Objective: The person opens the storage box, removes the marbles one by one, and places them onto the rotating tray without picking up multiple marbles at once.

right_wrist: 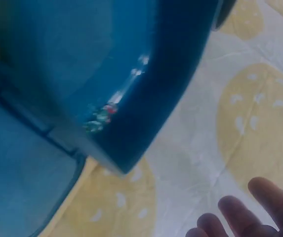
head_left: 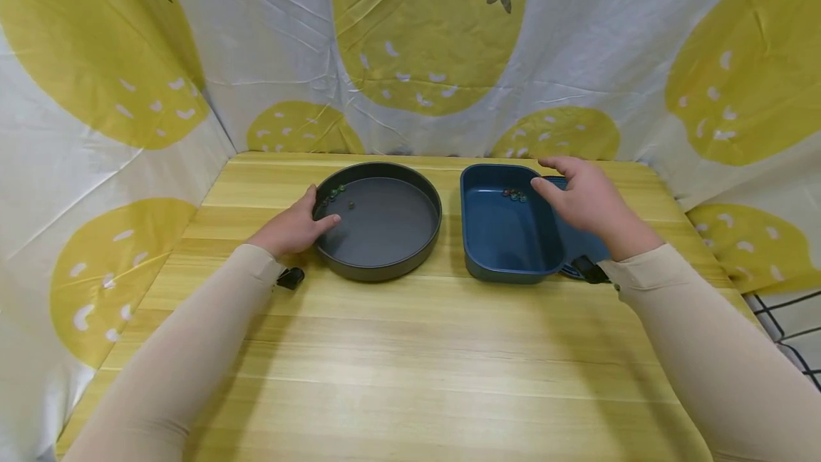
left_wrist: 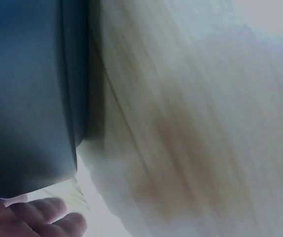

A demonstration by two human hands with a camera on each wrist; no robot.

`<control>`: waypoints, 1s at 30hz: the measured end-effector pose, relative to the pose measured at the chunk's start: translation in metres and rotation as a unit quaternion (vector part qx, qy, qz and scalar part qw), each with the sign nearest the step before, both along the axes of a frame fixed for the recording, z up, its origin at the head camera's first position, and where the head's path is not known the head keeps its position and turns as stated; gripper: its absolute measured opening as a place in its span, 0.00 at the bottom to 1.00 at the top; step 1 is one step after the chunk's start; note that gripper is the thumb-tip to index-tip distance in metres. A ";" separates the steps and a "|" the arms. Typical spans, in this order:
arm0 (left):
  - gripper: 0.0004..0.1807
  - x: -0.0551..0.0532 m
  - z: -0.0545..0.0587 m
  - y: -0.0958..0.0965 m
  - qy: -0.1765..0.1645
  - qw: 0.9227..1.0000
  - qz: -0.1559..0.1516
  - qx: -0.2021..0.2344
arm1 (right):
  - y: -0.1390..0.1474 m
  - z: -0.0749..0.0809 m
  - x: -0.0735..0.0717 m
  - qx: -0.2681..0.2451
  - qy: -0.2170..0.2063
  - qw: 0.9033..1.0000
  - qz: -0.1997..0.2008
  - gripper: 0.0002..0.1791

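Observation:
On the left of the table stands a dark grey round pan (head_left: 385, 223), with several small green and brown glass beads (head_left: 334, 194) by its left wall. My left hand (head_left: 291, 227) holds its left rim, thumb over the inside and fingers outside; the left wrist view shows curled fingertips below the pan wall. Further right is a deep blue rectangular container (head_left: 507, 234). Several red and green beads (head_left: 515, 194) lie near its far end. My right hand (head_left: 584, 198) hovers above its right edge, fingers spread, holding nothing.
A flat blue lid (head_left: 580, 237) lies right of the container, partly hidden by it and the right hand. Cloth with yellow fruit prints (head_left: 430, 27) hangs behind and along both sides of the wooden table (head_left: 410, 348). Black wire grid (head_left: 785, 326) shows at far right.

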State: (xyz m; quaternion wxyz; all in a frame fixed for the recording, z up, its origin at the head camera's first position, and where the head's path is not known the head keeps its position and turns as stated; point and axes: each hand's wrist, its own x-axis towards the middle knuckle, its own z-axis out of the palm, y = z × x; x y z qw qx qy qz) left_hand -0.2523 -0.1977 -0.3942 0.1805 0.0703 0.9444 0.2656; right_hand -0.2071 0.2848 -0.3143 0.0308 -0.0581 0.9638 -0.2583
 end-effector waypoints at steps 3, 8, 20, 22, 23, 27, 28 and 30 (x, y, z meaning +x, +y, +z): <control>0.56 0.000 0.002 0.001 0.016 1.000 0.002 0.000 | 0.006 -0.008 0.004 0.016 -0.008 1.000 0.006 0.41; 0.54 -0.002 0.007 0.004 0.049 0.999 0.012 0.012 | 0.017 -0.025 0.011 0.029 -0.034 0.999 0.016 0.46; 0.47 -0.003 0.037 0.033 0.117 0.991 -0.002 0.062 | 0.025 -0.061 0.021 0.077 -0.071 0.994 0.041 0.53; 0.45 -0.003 0.042 0.042 0.121 0.990 -0.006 0.077 | 0.026 -0.065 0.022 0.079 -0.074 0.993 0.044 0.54; 0.45 -0.004 0.044 0.046 0.124 0.989 -0.008 0.083 | 0.026 -0.066 0.023 0.080 -0.077 0.993 0.046 0.54; 0.43 -0.003 0.051 0.065 0.127 0.985 -0.020 0.112 | 0.026 -0.071 0.025 0.080 -0.087 0.991 0.058 0.56; 0.43 -0.003 0.053 0.069 0.128 0.984 -0.023 0.118 | 0.025 -0.071 0.026 0.079 -0.092 0.991 0.059 0.57; 0.42 -0.003 0.057 0.078 0.127 0.983 -0.032 0.127 | 0.024 -0.072 0.027 0.075 -0.102 0.990 0.061 0.58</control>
